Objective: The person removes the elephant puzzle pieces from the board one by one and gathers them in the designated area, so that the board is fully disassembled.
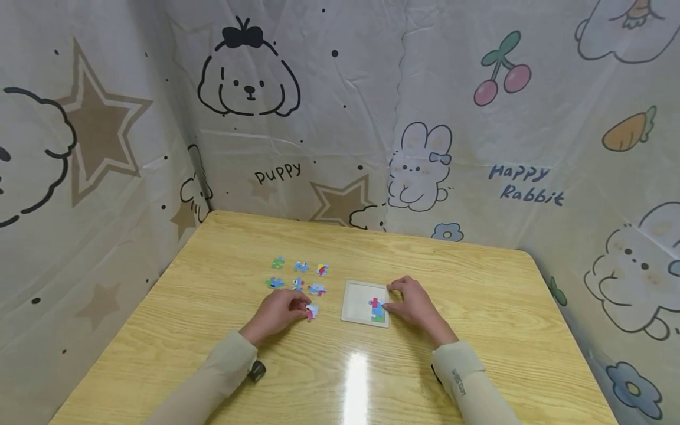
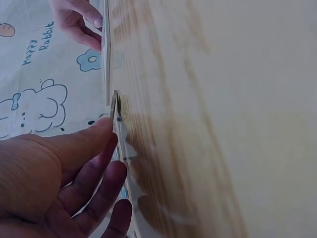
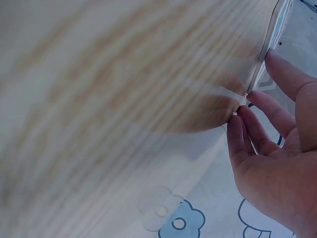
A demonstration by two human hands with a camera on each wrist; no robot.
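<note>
In the head view my left hand [image 1: 278,313] pinches a white and pink jigsaw piece [image 1: 313,311] between thumb and index finger, close over the table. The left wrist view shows this piece [image 2: 114,105] edge-on at the fingertips, the other fingers loosely bent below. To its right lies a square puzzle tray [image 1: 357,284] with a pale rim. Joined red, blue and green pieces [image 1: 378,311] fill part of its right side. My right hand [image 1: 414,304] rests at the tray's right edge, thumb and index finger spread along the rim; its fingertips [image 3: 253,96] touch near the corner.
Several loose jigsaw pieces, among them a green one [image 1: 278,263] and a yellow and red one [image 1: 321,270], lie in rows beyond my left hand. The wooden table [image 1: 467,283] meets a printed curtain [image 1: 340,118] at its back and sides.
</note>
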